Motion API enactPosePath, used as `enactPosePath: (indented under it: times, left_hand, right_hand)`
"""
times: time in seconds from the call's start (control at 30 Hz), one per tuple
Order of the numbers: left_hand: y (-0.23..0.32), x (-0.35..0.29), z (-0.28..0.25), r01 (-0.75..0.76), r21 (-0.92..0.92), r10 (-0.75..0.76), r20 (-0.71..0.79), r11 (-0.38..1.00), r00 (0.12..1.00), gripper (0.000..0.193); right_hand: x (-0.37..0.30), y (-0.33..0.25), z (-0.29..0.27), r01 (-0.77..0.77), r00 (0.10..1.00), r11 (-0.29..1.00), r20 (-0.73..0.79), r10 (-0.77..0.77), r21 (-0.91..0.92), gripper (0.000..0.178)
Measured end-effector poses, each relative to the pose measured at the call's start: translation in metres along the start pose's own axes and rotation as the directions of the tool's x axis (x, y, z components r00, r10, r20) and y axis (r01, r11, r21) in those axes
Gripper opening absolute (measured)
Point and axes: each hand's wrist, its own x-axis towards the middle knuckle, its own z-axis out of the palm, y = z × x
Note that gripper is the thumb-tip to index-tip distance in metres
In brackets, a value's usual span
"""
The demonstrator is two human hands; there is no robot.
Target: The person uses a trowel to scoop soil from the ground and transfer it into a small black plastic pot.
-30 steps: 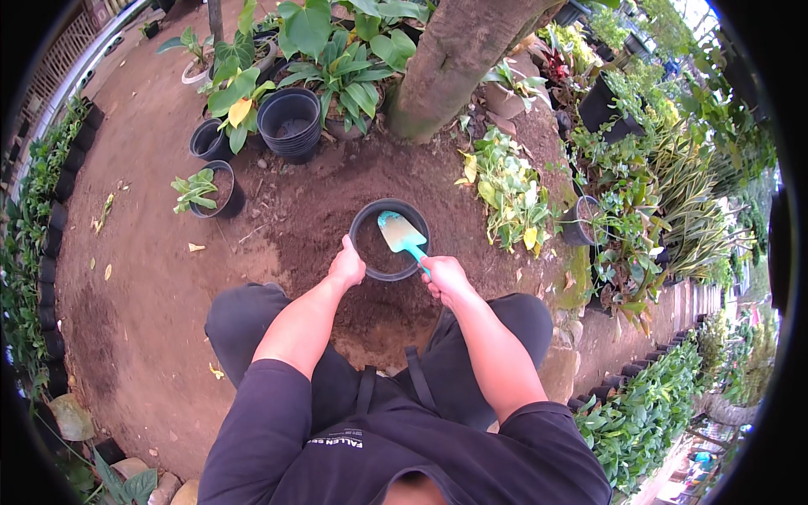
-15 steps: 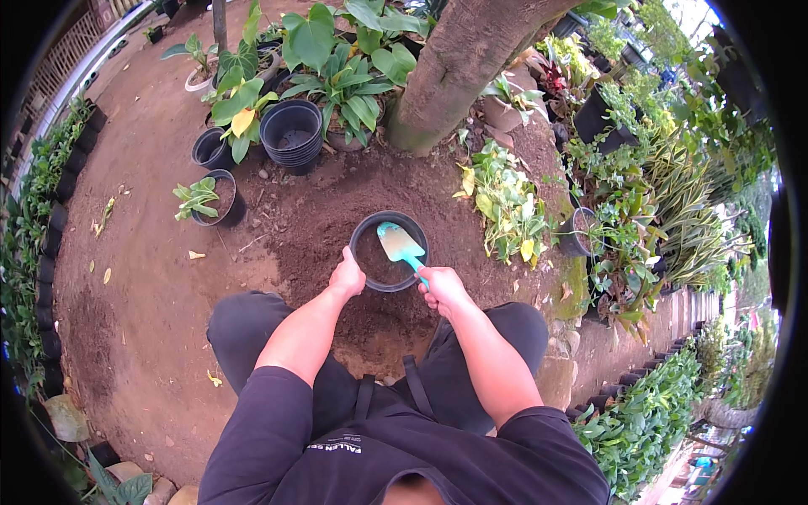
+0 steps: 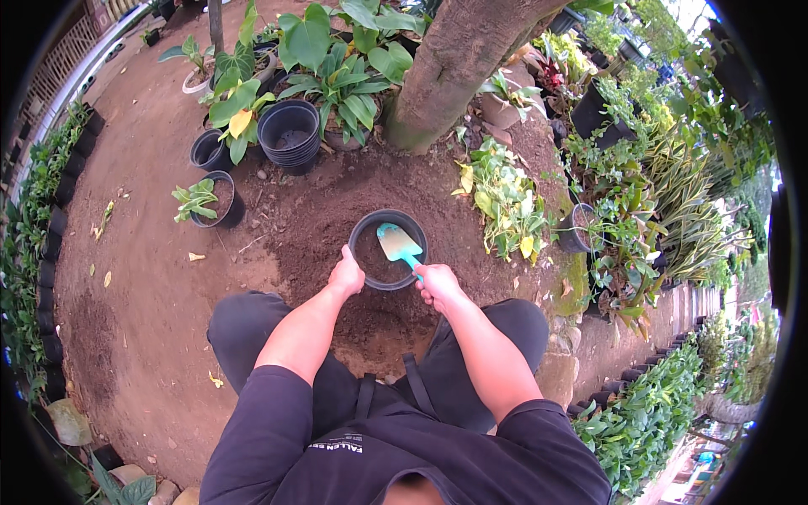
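Note:
A round black plant pot (image 3: 367, 274) with dark soil inside stands on the loose soil between my knees. My left hand (image 3: 346, 273) is closed on the left side of its rim. In my right hand (image 3: 439, 285), the fingers wrap round the handle of a turquoise hand trowel (image 3: 401, 244). The trowel's blade, smeared with soil, lies inside the pot over the soil there. Its handle crosses the pot's right rim toward me.
Beyond the pot stand a stack of black pots (image 3: 290, 135) and a potted seedling (image 3: 195, 199). A tree trunk (image 3: 446, 76) rises behind. Cut leafy cuttings (image 3: 509, 202) lie to the right, beside a small pot (image 3: 579, 228) and dense plants.
Hardly anything differs. My right hand and the trowel have shifted very slightly to the left, with the blade still inside the pot; my left hand stays on the rim.

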Motion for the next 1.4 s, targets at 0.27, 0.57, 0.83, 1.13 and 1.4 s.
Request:
enactPosePath:
  times: [0.27, 0.57, 0.83, 1.13, 1.4]
  left_hand:
    - [0.005, -0.002, 0.001, 0.01, 0.011, -0.01, 0.033, 1.0, 0.999, 0.075]
    - [-0.006, 0.012, 0.009, -0.038, 0.03, 0.038, -0.021, 0.999, 0.999, 0.071]
    - [0.009, -0.006, -0.005, 0.012, 0.014, -0.013, 0.05, 1.0, 0.999, 0.074]
    - [0.008, -0.007, -0.003, -0.02, 0.013, 0.02, 0.005, 1.0, 1.0, 0.074]
    - [0.001, -0.002, -0.002, -0.017, 0.017, 0.017, -0.009, 1.0, 1.0, 0.071]
  right_hand:
    - [-0.002, 0.001, -0.001, 0.014, 1.0, 0.999, -0.012, -0.015, -0.048, 0.021]
    - [-0.002, 0.003, 0.003, 0.029, 0.999, 0.995, -0.024, -0.032, -0.092, 0.021]
    - [-0.007, -0.001, 0.003, 0.037, 0.999, 0.999, 0.001, -0.037, -0.024, 0.022]
    - [-0.005, 0.002, 0.005, 0.058, 0.998, 0.99, -0.019, -0.061, -0.132, 0.021]
    - [-0.01, -0.001, 0.001, 0.063, 0.998, 0.998, 0.008, -0.063, 0.007, 0.02]
